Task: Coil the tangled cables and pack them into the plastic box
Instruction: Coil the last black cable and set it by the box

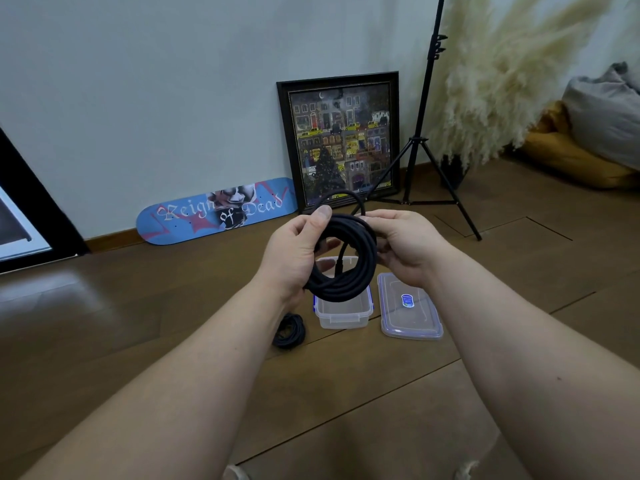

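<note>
A black cable coil [349,268] of several loops hangs in the air above the clear plastic box [343,315]. My left hand [294,251] grips its left side, thumb on top. My right hand [405,247] holds its upper right side, fingers curled round the loops. One loose loop rises above the coil, and a plug end hangs down through its middle. The box stands open on the wooden floor. Its clear lid [410,308] with a blue sticker lies flat beside it on the right. A second, smaller black coil [290,331] lies on the floor left of the box.
A blue skateboard deck [214,211] and a framed picture [341,138] lean against the wall behind. A black tripod stand [420,140] and pampas grass in a dark pot [485,81] stand at right. Cushions [588,133] lie far right. A dark panel [24,216] leans at left.
</note>
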The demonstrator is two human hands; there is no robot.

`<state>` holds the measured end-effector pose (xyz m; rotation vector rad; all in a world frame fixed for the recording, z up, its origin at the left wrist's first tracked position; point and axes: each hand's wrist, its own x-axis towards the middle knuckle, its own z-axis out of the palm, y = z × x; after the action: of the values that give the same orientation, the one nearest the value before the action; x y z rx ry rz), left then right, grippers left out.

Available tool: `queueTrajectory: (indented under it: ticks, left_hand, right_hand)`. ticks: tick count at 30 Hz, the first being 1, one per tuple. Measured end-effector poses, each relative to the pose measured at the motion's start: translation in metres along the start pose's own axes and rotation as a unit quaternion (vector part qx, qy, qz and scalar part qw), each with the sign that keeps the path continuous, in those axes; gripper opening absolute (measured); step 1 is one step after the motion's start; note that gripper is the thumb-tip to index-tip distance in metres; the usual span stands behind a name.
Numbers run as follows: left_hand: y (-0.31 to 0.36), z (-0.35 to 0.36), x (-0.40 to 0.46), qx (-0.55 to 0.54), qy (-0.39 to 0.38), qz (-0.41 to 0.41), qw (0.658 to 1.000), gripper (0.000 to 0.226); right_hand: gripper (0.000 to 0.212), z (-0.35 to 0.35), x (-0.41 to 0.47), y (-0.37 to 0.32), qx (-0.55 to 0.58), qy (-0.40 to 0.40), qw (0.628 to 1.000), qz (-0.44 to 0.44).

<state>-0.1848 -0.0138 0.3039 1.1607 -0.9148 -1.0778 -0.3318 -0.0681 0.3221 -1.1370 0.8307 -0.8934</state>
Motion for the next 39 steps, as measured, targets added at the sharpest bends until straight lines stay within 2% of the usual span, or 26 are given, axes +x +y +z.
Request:
queueTrajectory:
  ticks: [3,11,15,17,18,20,21,23,28,31,33,37,39]
  left_hand:
    - [0.0,0.0,-0.001,-0.009,0.004,0.001,1.0,0.043]
    - [-0.003,-0.006,0.003,0.004,0.007,0.008,1.0,0.047]
    - [-0.006,-0.01,0.006,0.001,0.038,0.023,0.999,0.041]
    - [-0.006,-0.009,0.007,-0.015,0.067,0.04,0.997,0.035]
    - [-0.006,-0.008,0.007,-0.022,0.085,0.05,0.995,0.032]
    - [-0.004,-0.006,0.008,-0.042,0.119,0.07,0.99,0.029]
    - [-0.003,-0.005,0.008,-0.058,0.129,0.077,0.987,0.029]
    - [-0.001,-0.003,0.008,-0.088,0.143,0.086,0.982,0.029]
    - [0.003,0.001,0.006,-0.142,0.16,0.07,0.974,0.022]
    - [0.005,-0.002,0.007,-0.162,0.153,0.053,0.973,0.023]
    - [0.006,-0.003,0.008,-0.163,0.142,0.052,0.975,0.034]
    - [0.008,-0.004,0.008,-0.17,0.094,0.054,0.98,0.074]
    - [0.007,-0.004,0.009,-0.172,0.069,0.053,0.981,0.078]
  right_hand:
    - [0.009,0.001,0.0,0.003,0.025,-0.004,1.0,0.001]
    - [0.022,0.005,-0.001,0.008,0.114,0.002,0.993,0.013]
    - [0.019,0.008,-0.001,0.006,0.059,-0.012,0.998,0.003]
    - [0.028,0.012,0.0,0.008,-0.047,0.02,0.997,-0.06]
    - [0.032,0.014,0.0,0.01,-0.142,0.063,0.978,-0.137]
    - [0.022,0.018,-0.002,0.014,-0.325,0.126,0.881,-0.32]
    - [0.013,0.021,-0.003,0.016,-0.389,0.129,0.832,-0.374]
    - [0.011,0.026,-0.004,0.021,-0.477,0.119,0.782,-0.382]
    - [0.033,0.029,0.002,0.026,-0.524,0.137,0.766,-0.346]
    - [0.038,0.033,0.003,0.024,-0.528,0.137,0.767,-0.336]
    - [0.036,0.034,0.003,0.023,-0.521,0.146,0.773,-0.332]
    - [0.033,0.036,0.003,0.022,-0.52,0.176,0.766,-0.334]
    - [0.035,0.039,0.001,0.022,-0.542,0.191,0.755,-0.315]
